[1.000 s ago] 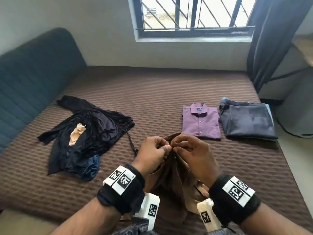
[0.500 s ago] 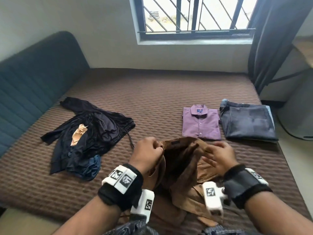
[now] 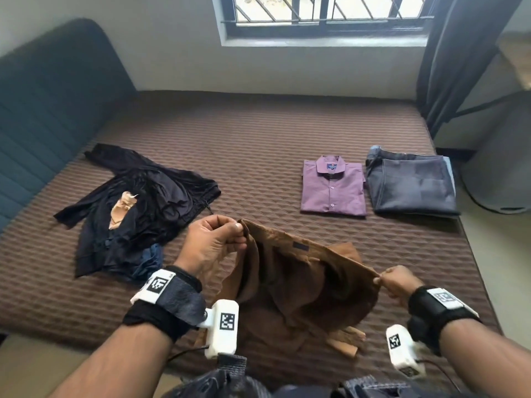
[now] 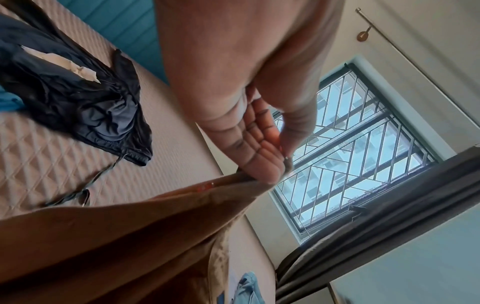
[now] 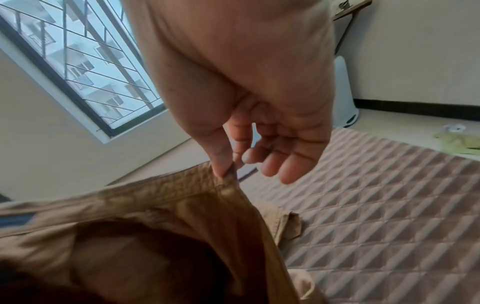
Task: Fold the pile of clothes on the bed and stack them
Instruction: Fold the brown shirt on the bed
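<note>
— Head view: we pinch the crumpled brown cotton garment [image 3: 301, 285] by its top hem, left hand [image 3: 212, 242] and right hand [image 3: 398, 284] at opposite ends.

— It hangs over the near edge of the brown quilted bed [image 3: 258, 133], hem running left to right between our grips.

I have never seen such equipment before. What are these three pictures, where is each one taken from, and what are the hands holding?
No machine works here: a person wears three cameras. The wide picture comes from the head; the other two come from the wrists, looking along the fingers. The left hand and the right hand each pinch one end of the top edge of a brown garment, spreading it above the bed. On the bed lie a dark unfolded pile, a folded purple shirt and folded grey trousers.
</note>
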Available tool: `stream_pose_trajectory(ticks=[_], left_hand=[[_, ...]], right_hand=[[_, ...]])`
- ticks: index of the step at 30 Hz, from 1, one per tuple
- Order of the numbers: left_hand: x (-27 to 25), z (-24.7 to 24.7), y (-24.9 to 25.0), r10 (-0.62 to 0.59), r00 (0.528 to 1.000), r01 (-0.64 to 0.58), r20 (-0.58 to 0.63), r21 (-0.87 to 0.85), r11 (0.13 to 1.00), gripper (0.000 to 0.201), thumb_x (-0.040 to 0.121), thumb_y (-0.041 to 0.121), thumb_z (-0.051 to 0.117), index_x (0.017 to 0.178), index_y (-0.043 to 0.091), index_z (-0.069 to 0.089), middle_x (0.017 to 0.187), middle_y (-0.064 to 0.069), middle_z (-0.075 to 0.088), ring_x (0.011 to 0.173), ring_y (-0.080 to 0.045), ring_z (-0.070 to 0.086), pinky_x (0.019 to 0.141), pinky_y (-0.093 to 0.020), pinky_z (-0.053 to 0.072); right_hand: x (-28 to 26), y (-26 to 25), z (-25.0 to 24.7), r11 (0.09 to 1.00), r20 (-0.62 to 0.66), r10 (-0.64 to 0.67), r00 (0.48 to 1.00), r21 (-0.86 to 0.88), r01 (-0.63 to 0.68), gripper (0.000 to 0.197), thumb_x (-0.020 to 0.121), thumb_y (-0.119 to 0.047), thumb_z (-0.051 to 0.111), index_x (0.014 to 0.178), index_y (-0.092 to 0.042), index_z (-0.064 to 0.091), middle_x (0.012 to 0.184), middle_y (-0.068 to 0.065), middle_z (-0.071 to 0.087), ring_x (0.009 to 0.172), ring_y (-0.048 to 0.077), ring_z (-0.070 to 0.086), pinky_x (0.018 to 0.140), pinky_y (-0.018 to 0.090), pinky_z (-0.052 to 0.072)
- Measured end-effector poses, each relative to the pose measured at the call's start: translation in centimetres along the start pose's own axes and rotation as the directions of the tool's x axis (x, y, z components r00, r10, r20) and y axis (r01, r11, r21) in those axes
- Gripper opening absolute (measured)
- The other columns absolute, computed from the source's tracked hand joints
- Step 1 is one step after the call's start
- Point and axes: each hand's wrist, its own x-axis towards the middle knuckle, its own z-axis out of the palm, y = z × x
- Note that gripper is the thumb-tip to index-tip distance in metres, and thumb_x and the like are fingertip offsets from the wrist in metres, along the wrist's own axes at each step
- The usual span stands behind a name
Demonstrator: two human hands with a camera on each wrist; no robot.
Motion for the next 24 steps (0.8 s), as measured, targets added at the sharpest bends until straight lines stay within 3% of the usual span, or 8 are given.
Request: stream_pose_trajectory(ticks=[2, 4, 6, 8, 11, 14, 18, 24], left_hand=[[0.4, -0.3, 0.0, -0.01, 1.0, 0.01, 0.007, 0.037, 0.999, 0.014, 0.087, -0.014, 0.058, 0.083, -0.002, 0.061, 0.061, -0.009, 0.069, 0.047, -0.015, 0.064, 0.051, -0.027, 0.058], [0.5, 0.1, -0.4, -0.018, 0.999, 0.014, 0.03, 0.115, 0.993, 0.011, 0.086, -0.014, 0.06, 0.083, -0.004, 0.063, 0.062, -0.01, 0.069, 0.049, -0.015, 0.065, 0.052, -0.026, 0.059], [0.4, 0.9, -1.1, -0.029, 0.997, 0.017, 0.065, 0.182, 0.983, 0.01, 0.085, -0.014, 0.063, 0.082, -0.005, 0.065, 0.063, -0.012, 0.069, 0.05, -0.016, 0.065, 0.053, -0.025, 0.058], [0.1, 1.9, -2.0, -0.047, 0.994, 0.023, 0.102, 0.224, 0.974, 0.007, 0.085, -0.013, 0.064, 0.083, -0.007, 0.066, 0.066, -0.013, 0.069, 0.053, -0.017, 0.065, 0.052, -0.024, 0.057], [0.1, 2.8, -2.3, -0.064, 0.988, 0.03, 0.144, 0.223, 0.974, 0.003, 0.086, -0.01, 0.066, 0.088, -0.01, 0.067, 0.068, -0.014, 0.07, 0.055, -0.016, 0.064, 0.054, -0.023, 0.056], [0.7, 2.7, -1.2, -0.046, 0.984, 0.009, 0.174, 0.209, 0.978, 0.008, 0.087, -0.01, 0.065, 0.083, -0.003, 0.066, 0.063, -0.007, 0.068, 0.052, -0.013, 0.064, 0.054, -0.023, 0.057], [1.7, 2.2, 0.0, 0.006, 0.982, -0.047, 0.188, 0.214, 0.976, 0.016, 0.089, -0.011, 0.063, 0.079, 0.003, 0.064, 0.064, -0.004, 0.067, 0.055, -0.011, 0.063, 0.056, -0.022, 0.056], [2.9, 1.4, 0.5, 0.037, 0.974, -0.097, 0.224, 0.262, 0.96, 0.019, 0.09, -0.01, 0.062, 0.079, 0.006, 0.065, 0.068, -0.003, 0.067, 0.063, -0.012, 0.063, 0.065, -0.024, 0.056]], right_hand=[[-2.0, -1.5, 0.4, 0.99, 0.12, -0.048, 0.992, 0.141, 0.031, 0.021, 0.091, 0.0, 0.06, 0.073, -0.009, 0.055, 0.055, 0.003, 0.042, 0.037, 0.012, 0.038, 0.038, 0.016, 0.027], [-4.2, -3.8, 1.0, 0.925, 0.316, -0.109, 0.943, 0.38, -0.021, 0.021, 0.091, 0.001, 0.057, 0.075, -0.012, 0.055, 0.062, 0.003, 0.047, 0.039, 0.008, 0.045, 0.035, 0.017, 0.034], [-7.2, -6.6, 1.8, 0.798, 0.501, -0.178, 0.847, 0.577, -0.174, 0.015, 0.086, 0.0, 0.057, 0.075, -0.01, 0.059, 0.067, 0.005, 0.056, 0.052, 0.012, 0.055, 0.047, 0.023, 0.049], [-9.8, -9.0, 3.0, 0.719, 0.572, -0.272, 0.774, 0.655, -0.231, 0.02, 0.088, 0.004, 0.054, 0.074, -0.007, 0.064, 0.071, 0.007, 0.064, 0.061, 0.015, 0.065, 0.057, 0.028, 0.058], [-12.6, -11.8, 5.5, 0.666, 0.53, -0.434, 0.729, 0.733, -0.136, 0.022, 0.09, 0.01, 0.052, 0.08, -0.003, 0.068, 0.082, 0.01, 0.071, 0.076, 0.017, 0.071, 0.069, 0.033, 0.062], [-13.8, -13.2, 7.4, 0.603, 0.408, -0.531, 0.743, 0.798, -0.008, 0.013, 0.088, 0.011, 0.056, 0.092, 0.004, 0.067, 0.092, 0.017, 0.071, 0.086, 0.023, 0.071, 0.081, 0.032, 0.06], [-14.4, -13.9, 8.8, 0.547, 0.298, -0.607, 0.737, 0.83, 0.115, 0.02, 0.087, 0.009, 0.06, 0.105, 0.008, 0.069, 0.105, 0.023, 0.071, 0.099, 0.029, 0.069, 0.089, 0.032, 0.058], [-15.8, -15.8, 10.6, 0.445, 0.131, -0.653, 0.746, 0.864, 0.237, 0.019, 0.086, 0.011, 0.06, 0.101, 0.008, 0.071, 0.1, 0.026, 0.071, 0.091, 0.031, 0.071, 0.08, 0.031, 0.059]])
